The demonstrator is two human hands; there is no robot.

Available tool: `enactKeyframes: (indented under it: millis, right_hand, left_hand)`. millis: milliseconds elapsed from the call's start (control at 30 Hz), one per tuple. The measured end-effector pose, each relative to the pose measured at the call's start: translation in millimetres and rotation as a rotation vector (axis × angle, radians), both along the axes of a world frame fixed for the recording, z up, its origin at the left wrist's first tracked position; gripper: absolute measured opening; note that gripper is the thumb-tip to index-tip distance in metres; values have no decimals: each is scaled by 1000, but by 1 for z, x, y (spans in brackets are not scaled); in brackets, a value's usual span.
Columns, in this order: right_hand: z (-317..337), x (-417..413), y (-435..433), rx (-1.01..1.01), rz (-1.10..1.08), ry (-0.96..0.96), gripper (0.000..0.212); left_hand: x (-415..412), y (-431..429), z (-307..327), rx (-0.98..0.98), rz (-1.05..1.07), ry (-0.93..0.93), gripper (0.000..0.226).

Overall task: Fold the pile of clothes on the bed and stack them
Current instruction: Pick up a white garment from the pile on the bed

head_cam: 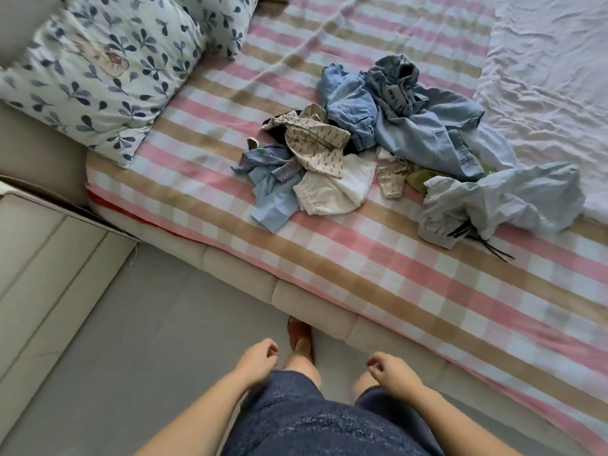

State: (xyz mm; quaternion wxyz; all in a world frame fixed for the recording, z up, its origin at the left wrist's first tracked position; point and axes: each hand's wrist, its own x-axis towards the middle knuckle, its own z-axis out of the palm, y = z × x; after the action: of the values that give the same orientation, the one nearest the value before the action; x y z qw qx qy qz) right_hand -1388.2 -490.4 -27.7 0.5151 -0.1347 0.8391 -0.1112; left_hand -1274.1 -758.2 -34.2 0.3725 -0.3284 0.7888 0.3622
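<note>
I'm looking down into a bedroom in someone's home. A bed [306,299] with a padded beige edge, under a pink, tan and white checked sheet [411,291], fills the right and far side. Leaf-print pillows [98,77] lie at its far left, a rumpled pale quilt [543,77] at far right. Loose clothes [378,136] are heaped on the sheet.

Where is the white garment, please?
In the head view, the white garment lies at the near edge of the pile, between the blue shirt on its left and a small patterned piece on its right.
</note>
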Motion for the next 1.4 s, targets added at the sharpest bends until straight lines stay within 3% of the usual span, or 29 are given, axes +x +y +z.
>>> enactKeyframes:
  millis: [200, 500, 767, 933, 1033, 1167, 1233, 1333, 1400]
  right_hand:
    - [11, -14, -55, -60, -109, 9, 28]
    - [21, -112, -83, -213, -180, 125, 25]
    - [-7, -188, -137, -276, -256, 162, 26]
    - [-66, -222, -183, -291, -295, 240, 25]
    - [-121, -245, -214, -281, -240, 389, 31]
    - [-186, -270, -261, -222, -95, 721, 69]
    - [-202, -276, -277, -146, -66, 870, 77]
    - [-223, -280, -284, -199, -159, 1093, 43]
    - [-220, -284, -284, -248, -272, 1113, 22]
  left_hand:
    - [-69, -62, 7, -38, -76, 58, 27]
    - [-184, -43, 25, 63, 12, 397, 22]
    - [-261, -61, 2, 138, -7, 366, 22]
    - [-317, -99, -47, 195, 0, 393, 15]
    - [-349, -126, -95, 172, 4, 412, 21]
    - [-377, -152, -154, 153, 42, 514, 34]
    - [-381, -157, -168, 161, 31, 543, 42]
    - [-380, -160, -176, 178, 6, 577, 47]
    - [-381, -162, -175, 187, -3, 588, 46]
